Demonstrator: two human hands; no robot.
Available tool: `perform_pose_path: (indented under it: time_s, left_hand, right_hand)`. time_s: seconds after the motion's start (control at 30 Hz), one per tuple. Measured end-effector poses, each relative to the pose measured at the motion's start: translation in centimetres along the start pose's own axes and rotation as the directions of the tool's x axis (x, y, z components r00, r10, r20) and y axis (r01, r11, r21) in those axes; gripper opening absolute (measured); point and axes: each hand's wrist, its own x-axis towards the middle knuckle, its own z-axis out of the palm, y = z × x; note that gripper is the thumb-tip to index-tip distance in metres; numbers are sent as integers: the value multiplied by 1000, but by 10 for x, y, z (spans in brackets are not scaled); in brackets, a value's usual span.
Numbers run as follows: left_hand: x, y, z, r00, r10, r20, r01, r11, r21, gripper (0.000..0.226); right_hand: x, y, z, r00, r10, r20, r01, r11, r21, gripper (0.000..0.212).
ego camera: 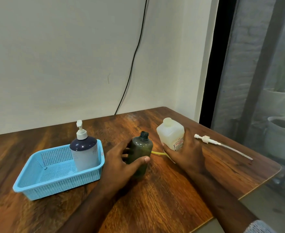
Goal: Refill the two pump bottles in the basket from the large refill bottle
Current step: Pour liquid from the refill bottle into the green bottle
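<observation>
1. I look down on a dark wooden table [163,190] set against a pale wall, with a black cable hanging in the upper middle of the frame and potted plants behind glass at the right edge.
2. My left hand [121,158] grips the dark green bottle [141,152] at centre frame, thumb across its front; it stands on the table outside the basket with its neck open and its pump off.
3. My right hand [187,152] holds the white refill bottle [169,132] just right of centre, fingers wrapped round its lower body; the bottle tilts slightly and its mouth looks uncapped.
4. A white pump head with dip tube [205,139] lies on the table at the right.
5. The blue mesh basket [37,185] at lower left holds a navy pump bottle [84,152], pump on.
6. I judge the task early: one bottle opened, pouring not begun, the second untouched.
7. The refill label shows red print, too small to read.
</observation>
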Motion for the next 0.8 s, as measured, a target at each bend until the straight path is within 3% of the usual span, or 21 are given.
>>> perform_pose_path:
  time_s: [0.27, 0.47, 0.67, 0.8]
  left_hand:
    - [2, 9, -1, 999, 39, 27, -39, 999, 17, 60]
    - [3, 8, -1, 998, 49, 43, -50, 998, 32, 81]
    - [4, 8, -4, 999, 13, 39, -15, 999, 48, 80]
    - [4, 5, -6, 998, -11, 61, 9, 999, 46, 93]
  right_hand:
    - [-4, -3, 0, 991, -128, 45, 130, 990, -54, 91]
    - [-5, -1, 3, 982, -177, 63, 181, 982, -54, 92]
    - [-7, 0, 4, 974, -203, 97, 215, 968, -129, 92]
    - [-6, 2, 3, 970, -203, 136, 221, 966, -137, 92]
